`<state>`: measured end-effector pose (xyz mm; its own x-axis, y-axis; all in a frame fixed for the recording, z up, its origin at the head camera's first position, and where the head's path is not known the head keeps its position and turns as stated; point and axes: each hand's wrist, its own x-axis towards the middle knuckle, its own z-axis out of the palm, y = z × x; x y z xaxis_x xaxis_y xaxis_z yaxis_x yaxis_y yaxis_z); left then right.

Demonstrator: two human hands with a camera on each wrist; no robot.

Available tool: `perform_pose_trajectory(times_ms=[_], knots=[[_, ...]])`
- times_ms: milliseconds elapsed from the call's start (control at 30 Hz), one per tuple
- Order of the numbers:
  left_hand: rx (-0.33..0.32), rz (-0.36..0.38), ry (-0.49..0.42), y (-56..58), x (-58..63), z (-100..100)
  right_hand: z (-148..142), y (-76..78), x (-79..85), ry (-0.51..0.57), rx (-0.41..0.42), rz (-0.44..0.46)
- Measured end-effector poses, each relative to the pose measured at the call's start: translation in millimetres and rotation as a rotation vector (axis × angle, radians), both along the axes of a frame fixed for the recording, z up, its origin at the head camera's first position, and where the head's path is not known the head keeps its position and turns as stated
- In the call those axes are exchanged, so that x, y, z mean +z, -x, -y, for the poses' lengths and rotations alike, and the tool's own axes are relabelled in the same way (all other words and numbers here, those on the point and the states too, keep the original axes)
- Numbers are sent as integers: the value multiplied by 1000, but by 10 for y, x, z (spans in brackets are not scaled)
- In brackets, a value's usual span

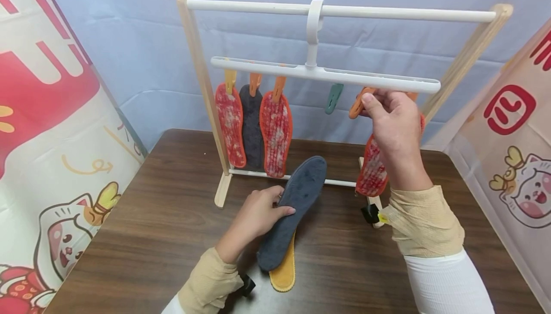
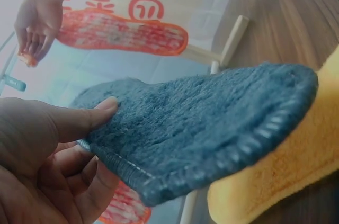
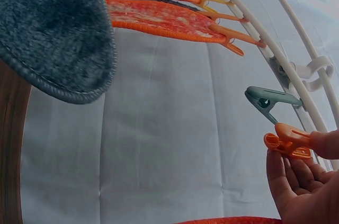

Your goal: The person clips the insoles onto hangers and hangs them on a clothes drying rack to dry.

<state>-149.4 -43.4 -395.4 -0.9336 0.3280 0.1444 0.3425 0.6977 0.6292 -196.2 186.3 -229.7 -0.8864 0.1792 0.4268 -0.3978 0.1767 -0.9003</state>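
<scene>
My left hand (image 1: 262, 211) grips a dark blue-grey fuzzy insole (image 1: 299, 199) by its edge, thumb on top and fingers beneath. Partly covered by it is a yellow insole (image 1: 284, 274), which also shows in the left wrist view. At the right half of a white hanger (image 1: 267, 69), my right hand (image 1: 398, 123) pinches an orange clothespin (image 3: 291, 138) between thumb and fingers. Beside that clip hangs a green clothespin (image 1: 334, 98) with nothing in it. A red-and-white insole (image 1: 372, 170) with an orange rim hangs behind the right hand, partly hidden.
Left on the hanger, clothespins hold a red insole (image 1: 229, 127), a dark insole (image 1: 252, 132) and another red insole (image 1: 276, 135). The hanger hooks over the rail (image 1: 258, 7) of a wooden-sided rack standing on a brown table (image 1: 172, 237). Printed cloths surround the table.
</scene>
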Motion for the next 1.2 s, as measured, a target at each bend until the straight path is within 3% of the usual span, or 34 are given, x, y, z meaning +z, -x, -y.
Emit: perform_pose_trajectory(times_ms=[500, 1200], knots=[[18, -6, -76, -15, 103, -130, 1, 16, -25, 60, 34, -45], [36, -1, -174, -1, 207, -287, -17, 23, -23, 37, 3, -14]])
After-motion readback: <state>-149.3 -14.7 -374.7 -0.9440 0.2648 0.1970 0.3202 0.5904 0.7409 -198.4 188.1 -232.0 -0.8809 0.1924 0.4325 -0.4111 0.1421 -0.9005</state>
